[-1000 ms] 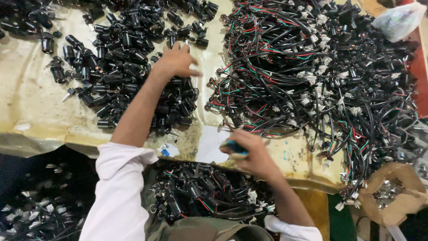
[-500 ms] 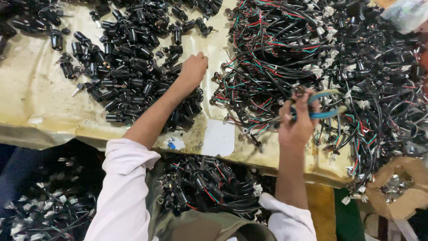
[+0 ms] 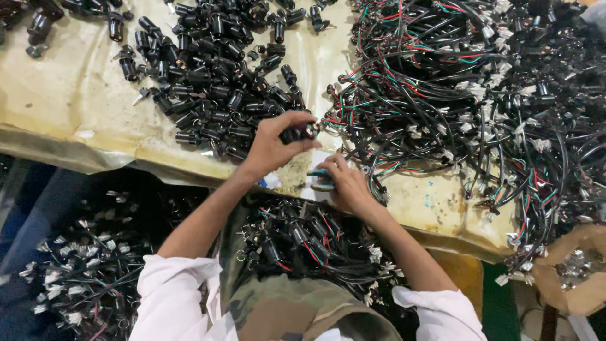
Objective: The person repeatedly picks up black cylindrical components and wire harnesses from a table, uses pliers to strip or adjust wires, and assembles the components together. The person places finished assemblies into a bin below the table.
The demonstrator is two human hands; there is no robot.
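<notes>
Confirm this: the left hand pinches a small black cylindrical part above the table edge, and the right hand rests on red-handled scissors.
Not quite. The right hand rests on blue-handled scissors, not red, as the head view shows. The left hand does pinch a small black cylindrical part there.

Surface: table (image 3: 69,107) covered with a wrinkled, yellowish sheet, worn and stained at the near edge.
Far left and centre: loose pile of small black cylindrical sockets (image 3: 208,82).
Right: dense tangle of black, red, green and white wire harnesses (image 3: 480,95), running to the right edge.
Near centre: small white paper (image 3: 319,158), partly hidden.
</notes>
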